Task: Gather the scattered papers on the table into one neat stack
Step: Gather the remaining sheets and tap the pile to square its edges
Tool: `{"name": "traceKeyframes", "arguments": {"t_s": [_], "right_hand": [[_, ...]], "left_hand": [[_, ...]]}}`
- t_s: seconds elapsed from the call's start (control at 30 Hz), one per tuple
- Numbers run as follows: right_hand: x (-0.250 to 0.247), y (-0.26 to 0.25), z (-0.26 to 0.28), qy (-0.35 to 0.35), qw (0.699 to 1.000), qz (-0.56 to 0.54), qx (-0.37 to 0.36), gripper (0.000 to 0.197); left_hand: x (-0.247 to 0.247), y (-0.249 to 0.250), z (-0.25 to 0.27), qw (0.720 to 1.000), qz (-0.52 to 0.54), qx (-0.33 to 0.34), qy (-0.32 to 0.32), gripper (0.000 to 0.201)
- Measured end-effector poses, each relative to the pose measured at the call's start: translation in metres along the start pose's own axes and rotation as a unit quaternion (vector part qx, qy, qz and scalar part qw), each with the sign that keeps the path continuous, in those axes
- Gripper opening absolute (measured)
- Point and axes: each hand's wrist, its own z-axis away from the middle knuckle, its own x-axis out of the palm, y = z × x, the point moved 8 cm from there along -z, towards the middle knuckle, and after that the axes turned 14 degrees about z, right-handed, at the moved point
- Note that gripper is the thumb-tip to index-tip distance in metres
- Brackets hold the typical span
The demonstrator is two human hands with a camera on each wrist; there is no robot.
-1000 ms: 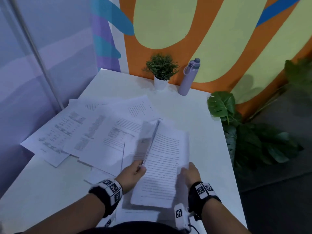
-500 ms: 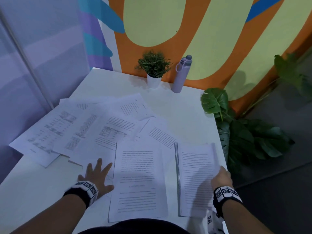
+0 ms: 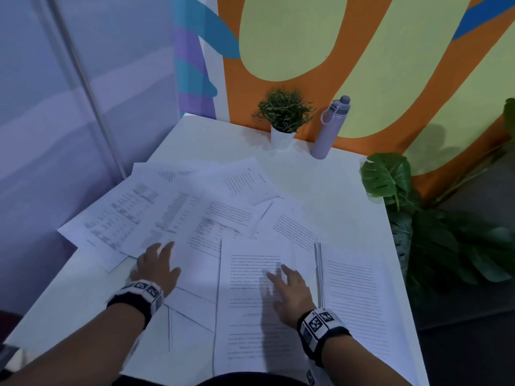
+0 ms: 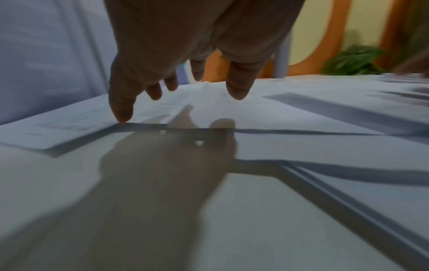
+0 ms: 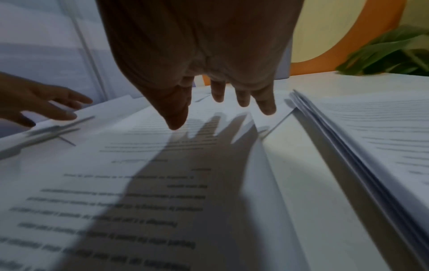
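Observation:
Printed sheets lie fanned across the white table (image 3: 320, 179). A small stack of papers (image 3: 359, 310) sits at the near right edge, seen thick-edged in the right wrist view (image 5: 362, 146). Left of it lies a single text sheet (image 3: 250, 324). My right hand (image 3: 289, 291) hovers over that sheet with fingers spread, holding nothing (image 5: 223, 108). My left hand (image 3: 156, 266) is spread over the overlapping sheets (image 3: 156, 215) at the left; one fingertip touches a sheet's edge (image 4: 121, 117). Several sheets lie under others.
A small potted plant (image 3: 282, 115) and a lilac bottle (image 3: 330, 129) stand at the table's far edge by the orange wall. Large green leaves (image 3: 390, 176) lean beside the right edge. A grey partition bounds the left.
My right hand let go of the stack at the right and moved left over the single sheet. My left hand shifted forward onto the overlapping sheets.

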Motion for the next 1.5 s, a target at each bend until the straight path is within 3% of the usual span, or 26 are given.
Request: {"name": "traceKeyframes", "arguments": {"t_s": [0.1,0.2,0.33,0.43,0.5,0.83,0.9,1.03,1.1,1.27,1.5], "right_hand": [[0.015,-0.005,-0.005,-0.075,0.995,0.07,0.021,0.076],[0.026,-0.01,-0.004,-0.134,0.989,0.059,0.024,0.079],[0.031,-0.01,-0.004,-0.152,0.986,0.072,0.021,0.081],[0.03,-0.01,-0.006,-0.142,0.987,0.075,0.025,0.08],[0.03,-0.009,-0.006,-0.14,0.987,0.078,0.033,0.079],[0.031,-0.005,-0.01,-0.094,0.993,0.033,0.057,0.075],[0.025,-0.003,-0.009,-0.067,0.995,0.012,0.071,0.072],[0.015,0.005,-0.009,-0.049,0.989,0.01,0.142,0.071],[0.019,0.002,-0.007,-0.076,0.986,-0.011,0.148,0.07],[0.031,-0.022,-0.008,-0.114,0.992,0.034,0.05,0.074],[0.032,-0.057,-0.005,-0.111,0.992,0.064,-0.017,0.078]], "left_hand": [[-0.022,-0.028,-0.03,0.998,0.017,-0.054,-0.002,0.079],[-0.035,-0.054,-0.052,0.996,-0.008,-0.093,-0.018,0.085],[-0.035,-0.079,-0.057,0.987,-0.052,-0.122,-0.091,0.086],[-0.029,-0.083,-0.054,0.987,-0.087,-0.094,-0.099,0.087],[-0.02,-0.08,-0.043,0.987,-0.094,-0.074,-0.104,0.087],[0.028,-0.05,0.087,0.98,-0.071,0.006,-0.185,0.049],[0.016,-0.047,0.091,0.988,-0.024,0.008,-0.153,0.033],[-0.028,-0.067,0.059,0.997,0.058,-0.027,0.031,0.017],[-0.034,-0.074,0.043,0.994,0.09,-0.024,0.064,0.025],[-0.016,-0.079,0.013,0.997,0.036,-0.055,-0.047,0.073],[-0.02,-0.081,0.004,0.988,-0.01,-0.049,-0.146,0.078]]}}
